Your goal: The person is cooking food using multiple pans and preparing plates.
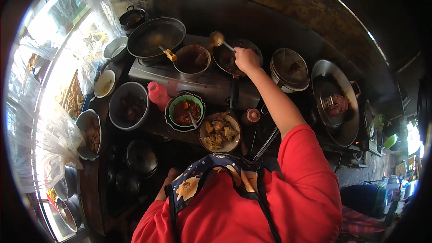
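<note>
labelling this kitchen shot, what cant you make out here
Left hand: head view, mostly hidden by the apron.
Ladle contents: head view, too small to tell.
Contents of the pan below the right hand: head view, dark, partly covered by that hand.

Pot (192, 74) stands left of pan (257, 56). Bottle (158, 95) stands between basin (115, 103) and bowl (177, 106). Plate (230, 145) lies right of bowl.

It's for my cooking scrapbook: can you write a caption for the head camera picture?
The right hand holds a ladle by a dark pan, with a green bowl of red food nearby.
</note>
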Available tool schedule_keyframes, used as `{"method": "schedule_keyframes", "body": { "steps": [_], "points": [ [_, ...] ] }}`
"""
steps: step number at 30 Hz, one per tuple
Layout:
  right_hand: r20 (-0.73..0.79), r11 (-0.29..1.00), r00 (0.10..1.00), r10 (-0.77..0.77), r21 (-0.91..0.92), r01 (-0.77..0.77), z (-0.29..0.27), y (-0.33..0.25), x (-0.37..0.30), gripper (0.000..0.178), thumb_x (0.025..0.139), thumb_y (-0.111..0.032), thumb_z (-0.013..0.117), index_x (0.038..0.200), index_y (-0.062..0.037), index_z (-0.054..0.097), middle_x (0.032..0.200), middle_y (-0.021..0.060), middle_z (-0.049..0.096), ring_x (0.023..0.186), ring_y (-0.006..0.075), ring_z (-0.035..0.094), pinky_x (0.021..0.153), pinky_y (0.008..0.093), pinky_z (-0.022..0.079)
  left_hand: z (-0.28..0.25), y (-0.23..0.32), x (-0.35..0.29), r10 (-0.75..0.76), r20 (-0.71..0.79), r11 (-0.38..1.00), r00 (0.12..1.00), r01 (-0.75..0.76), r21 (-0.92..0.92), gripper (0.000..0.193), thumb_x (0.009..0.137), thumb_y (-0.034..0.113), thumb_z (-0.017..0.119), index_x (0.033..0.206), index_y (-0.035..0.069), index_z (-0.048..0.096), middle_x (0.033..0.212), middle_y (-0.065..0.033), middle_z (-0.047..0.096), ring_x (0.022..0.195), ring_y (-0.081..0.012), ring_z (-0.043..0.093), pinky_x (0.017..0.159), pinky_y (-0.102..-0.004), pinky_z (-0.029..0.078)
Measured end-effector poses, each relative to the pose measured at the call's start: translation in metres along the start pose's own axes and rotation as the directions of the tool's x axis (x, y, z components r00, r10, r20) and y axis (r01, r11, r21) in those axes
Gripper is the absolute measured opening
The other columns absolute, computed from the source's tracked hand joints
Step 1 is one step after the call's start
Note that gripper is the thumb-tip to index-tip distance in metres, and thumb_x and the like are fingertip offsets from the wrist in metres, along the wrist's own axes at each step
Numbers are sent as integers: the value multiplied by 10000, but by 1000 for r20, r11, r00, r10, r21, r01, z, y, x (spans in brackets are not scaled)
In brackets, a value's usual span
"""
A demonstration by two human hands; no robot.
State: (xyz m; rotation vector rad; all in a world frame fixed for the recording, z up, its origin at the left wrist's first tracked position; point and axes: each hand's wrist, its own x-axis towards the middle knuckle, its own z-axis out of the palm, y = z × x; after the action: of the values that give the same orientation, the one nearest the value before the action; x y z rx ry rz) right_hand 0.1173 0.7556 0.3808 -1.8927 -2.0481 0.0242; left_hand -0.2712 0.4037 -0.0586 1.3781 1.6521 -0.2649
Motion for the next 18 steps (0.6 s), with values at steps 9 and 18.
{"method": "schedule_keyframes", "body": {
  "steps": [9, 18],
  "points": [
    [-75, 998, 997, -9, -68, 4, 51, 95, -1, 166, 781, -164, 513, 902, -77, 587, 687, 131, 599, 637, 289, 594, 554, 403, 462, 9, 15, 2, 113, 13, 982, 993, -114, 150, 366, 759, 380, 516, 960, 99, 634, 1046, -150, 586, 1013, -271, 545, 823, -354, 449],
    [687, 251, 649, 326, 599, -760, 10, 33, 15, 114, 806, -150, 523, 855, -66, 583, 453, -54, 298, 355, 49, 218, 338, 226, 151, 39, -55, 6, -101, -20, 992, 995, 99, -80, 370, 755, 383, 512, 964, 101, 630, 1036, -151, 591, 1004, -269, 550, 817, -345, 452]
  ]
}}
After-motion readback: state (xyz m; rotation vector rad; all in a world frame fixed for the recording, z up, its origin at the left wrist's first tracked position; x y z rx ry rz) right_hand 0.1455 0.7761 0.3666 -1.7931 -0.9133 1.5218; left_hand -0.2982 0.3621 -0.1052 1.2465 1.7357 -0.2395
